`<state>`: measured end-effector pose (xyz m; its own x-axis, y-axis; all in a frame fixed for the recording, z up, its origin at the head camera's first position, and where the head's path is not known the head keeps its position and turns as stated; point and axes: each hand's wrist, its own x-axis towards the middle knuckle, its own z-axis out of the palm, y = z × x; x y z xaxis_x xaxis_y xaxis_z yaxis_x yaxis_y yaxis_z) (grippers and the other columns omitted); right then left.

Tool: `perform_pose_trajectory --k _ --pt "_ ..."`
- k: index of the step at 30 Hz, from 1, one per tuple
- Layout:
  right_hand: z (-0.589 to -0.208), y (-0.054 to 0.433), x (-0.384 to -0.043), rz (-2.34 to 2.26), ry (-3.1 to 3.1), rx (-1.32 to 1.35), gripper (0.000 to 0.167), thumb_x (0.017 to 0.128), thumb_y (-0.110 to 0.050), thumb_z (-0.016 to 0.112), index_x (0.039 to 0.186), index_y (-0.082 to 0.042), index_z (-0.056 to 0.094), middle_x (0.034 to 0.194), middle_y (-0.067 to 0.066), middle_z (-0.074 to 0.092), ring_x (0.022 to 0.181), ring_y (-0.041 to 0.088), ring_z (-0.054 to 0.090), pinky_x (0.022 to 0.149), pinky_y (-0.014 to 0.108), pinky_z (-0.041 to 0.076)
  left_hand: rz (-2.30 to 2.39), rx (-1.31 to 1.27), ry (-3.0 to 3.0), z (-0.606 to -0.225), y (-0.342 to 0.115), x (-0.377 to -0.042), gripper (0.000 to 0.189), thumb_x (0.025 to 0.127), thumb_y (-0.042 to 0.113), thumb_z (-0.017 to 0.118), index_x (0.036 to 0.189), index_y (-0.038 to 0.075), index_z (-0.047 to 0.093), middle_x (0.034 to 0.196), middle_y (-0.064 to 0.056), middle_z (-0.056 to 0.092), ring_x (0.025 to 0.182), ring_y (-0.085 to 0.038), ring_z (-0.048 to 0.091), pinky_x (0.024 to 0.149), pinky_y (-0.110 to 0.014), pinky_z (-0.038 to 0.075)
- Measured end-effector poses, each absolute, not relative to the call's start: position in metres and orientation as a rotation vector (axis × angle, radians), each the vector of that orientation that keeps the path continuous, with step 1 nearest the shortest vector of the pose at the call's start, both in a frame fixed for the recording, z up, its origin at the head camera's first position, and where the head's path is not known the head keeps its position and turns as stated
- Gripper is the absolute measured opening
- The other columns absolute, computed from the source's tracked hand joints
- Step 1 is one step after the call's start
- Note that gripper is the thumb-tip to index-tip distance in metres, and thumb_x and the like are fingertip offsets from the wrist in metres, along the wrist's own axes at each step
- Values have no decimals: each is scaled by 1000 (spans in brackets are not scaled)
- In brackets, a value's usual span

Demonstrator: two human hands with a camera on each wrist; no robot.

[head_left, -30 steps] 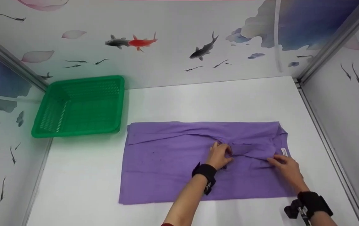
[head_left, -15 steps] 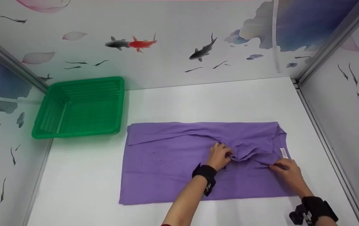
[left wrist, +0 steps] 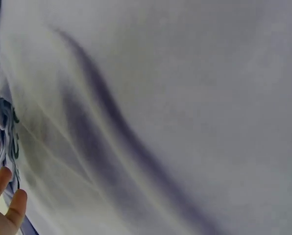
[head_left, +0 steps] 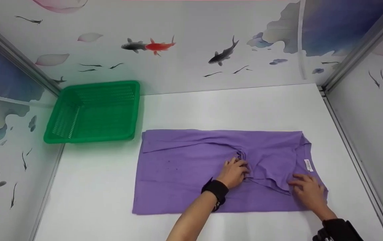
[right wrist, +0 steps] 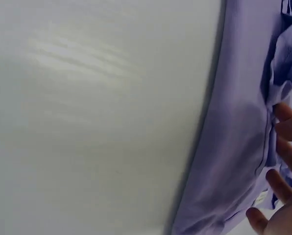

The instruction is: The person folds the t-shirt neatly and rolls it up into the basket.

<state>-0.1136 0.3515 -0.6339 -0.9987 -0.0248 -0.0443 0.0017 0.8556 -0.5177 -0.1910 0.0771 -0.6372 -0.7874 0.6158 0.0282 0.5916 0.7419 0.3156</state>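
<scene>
A folded purple T-shirt (head_left: 184,187) lies flat, with a white label (head_left: 308,165) near its right end and bunched folds around its middle. My left hand (head_left: 234,173) is at the gathered cloth there, its bent fingers holding the folds. In the left wrist view, some fingertips (left wrist: 17,200) show beside the bunched cloth; the thumb is hidden. My right hand (head_left: 308,191) is on the shirt's lower right part, below the label. Thumb and forefinger meet at a loose cloth edge, while the other fingers (right wrist: 278,186) are spread in the right wrist view.
A green plastic basket (head_left: 92,139) stands at the back left of the white table (head_left: 228,107). Printed wall panels (head_left: 191,67) with fish and petals enclose the back and sides.
The right hand has moved toward the front, and the loose fold between the hands has been drawn down and spread flatter. The left hand has shifted slightly down and stays at the bunched cloth.
</scene>
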Motion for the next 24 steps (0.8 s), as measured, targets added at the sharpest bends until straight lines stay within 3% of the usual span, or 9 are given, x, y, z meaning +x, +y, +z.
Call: perform_pose_trajectory --k 6,10,17,20,24 --pt "-615 311 -103 -814 2930 289 30 87 -4 56 112 9 64 129 34 48 123 55 34 91 73 29 574 883 2872 -632 30 -192 26 93 12 63 116 20 73 136 2 57 125 -20 48 95 -36 42" --pt "-611 277 -93 -811 2898 401 42 88 -9 58 123 14 54 132 40 39 122 59 31 93 72 31 523 745 2961 -634 -19 -202 30 91 12 66 120 15 69 137 -3 56 131 -27 45 103 -48 39" --pt "-625 217 -81 -810 2853 483 70 90 -22 64 139 16 32 140 46 21 124 63 24 90 75 32 463 472 2964 -633 -84 -227 57 87 19 73 139 8 52 149 -11 43 140 -37 33 107 -64 28" --pt "-634 199 -84 -802 2830 468 87 89 -33 68 144 15 22 143 49 9 126 67 19 90 78 29 462 372 2931 -633 -99 -233 71 85 27 76 145 8 44 153 -13 36 142 -38 28 107 -67 24" --pt "-644 185 -92 -785 2774 434 107 83 -48 72 148 14 14 144 50 -6 128 71 6 93 82 17 428 267 2897 -638 -115 -232 73 84 33 77 145 9 45 154 -12 35 142 -39 28 106 -70 21"
